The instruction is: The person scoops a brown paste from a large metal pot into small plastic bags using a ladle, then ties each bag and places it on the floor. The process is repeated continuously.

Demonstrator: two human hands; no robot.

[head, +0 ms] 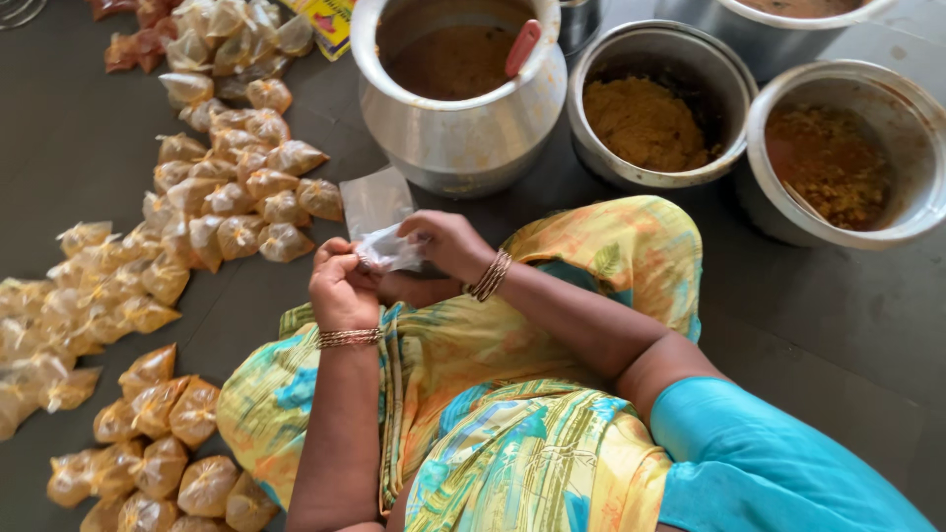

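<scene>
My left hand (340, 286) and my right hand (448, 241) meet in front of my lap, both pinching a small clear plastic bag (389, 248) that looks empty. Each wrist wears metal bangles. Just beyond the hands, a thin stack of empty clear bags (374, 197) lies on the dark floor. Behind it stands a large metal pot (463, 138) of brown liquid with an orange-handled ladle (522, 47) leaning inside.
Many tied packets of orange-brown food (236, 187) cover the floor on the left, with more (163, 443) at the lower left. To the right stand a pot of yellow-brown mash (645, 118) and a pot of chunky curry (838, 163). My yellow and turquoise garment (512, 414) fills the bottom.
</scene>
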